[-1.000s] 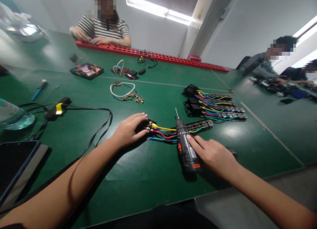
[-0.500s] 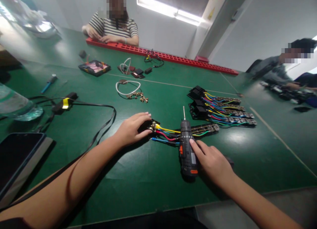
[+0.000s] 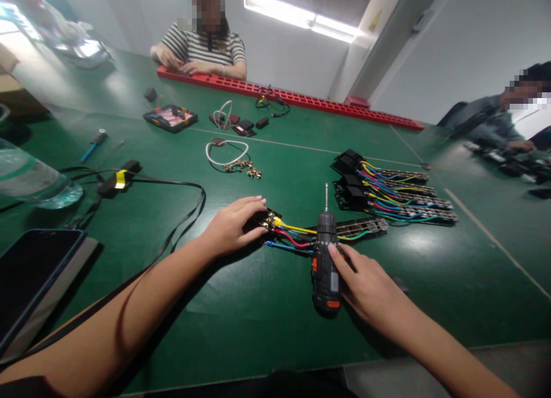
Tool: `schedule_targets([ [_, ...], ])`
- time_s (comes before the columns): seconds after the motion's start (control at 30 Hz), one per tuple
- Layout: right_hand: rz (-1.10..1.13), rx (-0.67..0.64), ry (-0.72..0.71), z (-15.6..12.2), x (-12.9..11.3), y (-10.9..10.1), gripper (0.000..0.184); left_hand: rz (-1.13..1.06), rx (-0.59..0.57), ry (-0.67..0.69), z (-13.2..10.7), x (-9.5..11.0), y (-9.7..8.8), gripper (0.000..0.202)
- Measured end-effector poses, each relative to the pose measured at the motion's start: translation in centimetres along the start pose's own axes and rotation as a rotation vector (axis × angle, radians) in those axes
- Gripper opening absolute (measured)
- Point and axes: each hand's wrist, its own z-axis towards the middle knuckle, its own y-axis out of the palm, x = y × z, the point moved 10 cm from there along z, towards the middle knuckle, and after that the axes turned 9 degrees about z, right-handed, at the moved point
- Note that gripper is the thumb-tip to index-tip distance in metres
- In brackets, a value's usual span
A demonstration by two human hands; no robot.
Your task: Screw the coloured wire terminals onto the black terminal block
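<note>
My left hand (image 3: 236,226) is closed around the black end of a wired assembly, its thumb and fingers on either side of the block. Brass-coloured contacts (image 3: 271,221) show just beyond the fingertips. Yellow, red and blue wires (image 3: 297,243) run right from there toward a dark slotted strip (image 3: 370,228). One blue lead (image 3: 279,245) has its end loose beside my thumb. My right hand (image 3: 365,277) grips a black and orange cordless drill (image 3: 327,266), index finger along its body. The drill's bit points away from me, over the table to the right of the contacts. Its handle is hidden.
Several similar wired assemblies (image 3: 400,191) lie at the right. Small brass screws (image 3: 253,173) lie by a white loop (image 3: 227,152). A bottle (image 3: 34,174), a phone (image 3: 38,277) and a black cable (image 3: 172,184) are at left. Across the table sits a person (image 3: 206,48) behind a red slotted rail (image 3: 293,97).
The whole view has shifted slightly, so things appear a little further right. The drill's rear end has swung slightly left. Both hands keep their holds.
</note>
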Motion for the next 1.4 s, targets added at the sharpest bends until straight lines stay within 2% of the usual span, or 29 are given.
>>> schedule_targets([
  [0.1,-0.006,-0.075,0.019,0.3,0.1,-2.1,0.09,0.006,-0.004,-0.001,0.0,0.0,0.1,0.043],
  [0.17,-0.006,-0.038,-0.002,1.3,-0.6,-4.8,0.08,0.013,-0.002,0.005,-0.1,0.0,0.0,0.043],
  [0.27,0.027,0.058,-0.074,4.5,-2.5,-8.4,0.05,0.026,-0.008,0.022,0.0,0.2,0.0,0.042],
  [0.33,0.098,0.04,-0.08,7.4,-3.4,-8.9,0.024,0.038,-0.015,0.03,0.0,0.3,0.0,0.043],
  [0.37,0.121,-0.007,-0.068,9.0,-3.6,-8.4,0.018,0.045,-0.017,0.035,0.0,0.4,0.0,0.043],
  [0.47,0.072,-0.145,-0.03,13.1,-3.7,-5.7,0.014,0.064,-0.003,0.065,0.1,0.7,-0.1,0.044],
  [0.6,0.089,-0.205,0.0,15.8,-3.3,-2.5,0.016,0.088,0.014,0.094,0.3,1.1,-0.2,0.042],
  [0.8,0.066,-0.18,-0.018,15.9,-3.3,-0.7,0.019,0.115,0.031,0.13,0.4,1.6,-0.3,0.039],
  [1.03,0.122,-0.157,0.008,15.7,-2.9,-0.7,0.019,0.151,0.054,0.126,0.5,1.9,-0.6,0.036],
  [1.4,0.029,-0.169,-0.02,15.9,-3.1,-0.1,0.019,0.189,0.152,0.216,0.3,2.5,-1.1,0.03],
])
